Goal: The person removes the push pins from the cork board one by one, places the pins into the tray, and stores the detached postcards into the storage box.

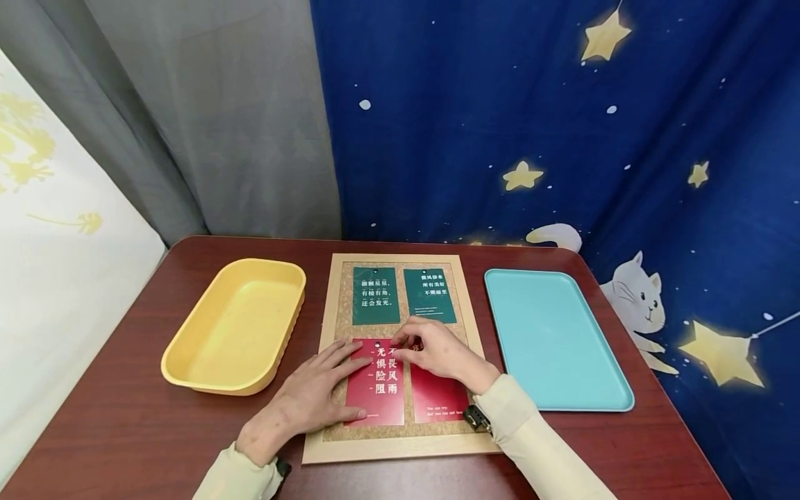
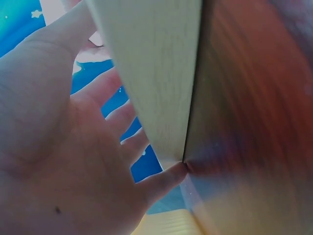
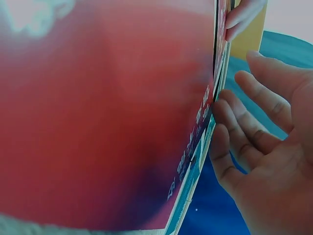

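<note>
Four cards are lying on the corkboard (image 1: 400, 449); reckoning from its centre, a green card (image 1: 375, 314) is sitting at eleven o'clock, another green card (image 1: 432, 305) at one, a red card (image 1: 375, 411) at seven and another red card (image 1: 439, 399) at five. The left hand (image 1: 315, 396), its fingers spread and fairly straight, is resting along the seven-o'clock card's left side, gripping nothing. The right hand (image 1: 437, 351) is holding thumb and index finger bent at that card's upper-right corner; the views are not showing whether they are pinching anything. If those fingertips were tugging sideways, the glossy card could be skewing. Uneven left-hand pressure could be shifting it too. A dark wrist device (image 1: 478, 419) is overhanging the five-o'clock card's lower-right corner, so it could be snagging that edge.
</note>
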The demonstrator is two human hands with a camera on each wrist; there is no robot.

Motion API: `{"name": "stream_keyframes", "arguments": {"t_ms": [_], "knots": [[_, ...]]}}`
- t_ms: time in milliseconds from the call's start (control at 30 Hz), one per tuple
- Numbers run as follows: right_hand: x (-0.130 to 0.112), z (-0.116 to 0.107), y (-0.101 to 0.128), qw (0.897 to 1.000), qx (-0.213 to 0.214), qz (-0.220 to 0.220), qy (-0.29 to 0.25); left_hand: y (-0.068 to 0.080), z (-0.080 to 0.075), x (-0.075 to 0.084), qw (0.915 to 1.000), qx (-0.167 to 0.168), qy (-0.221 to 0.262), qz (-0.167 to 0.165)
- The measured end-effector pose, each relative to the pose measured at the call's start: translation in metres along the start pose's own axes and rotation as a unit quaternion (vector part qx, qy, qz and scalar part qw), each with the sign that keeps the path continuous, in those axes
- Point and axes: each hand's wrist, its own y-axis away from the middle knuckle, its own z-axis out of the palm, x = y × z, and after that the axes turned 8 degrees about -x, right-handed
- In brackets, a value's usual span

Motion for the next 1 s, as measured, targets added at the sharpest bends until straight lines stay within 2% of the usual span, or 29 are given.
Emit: {"name": "stream_keyframes", "arguments": {"t_ms": [167,367,1000], "knots": [[-0.002,0.001,-0.002,1.000,-0.012,0.010,-0.014,0.001,0.000,0.000,1.0000,-0.001,0.007,0.001],[-0.002,0.002,-0.005,1.000,-0.023,0.013,-0.004,0.002,0.001,0.000,0.9999,-0.007,0.013,0.001],[-0.006,0.004,-0.017,1.000,-0.020,-0.013,0.019,0.002,-0.001,-0.002,0.9998,-0.017,0.008,-0.004]]}}
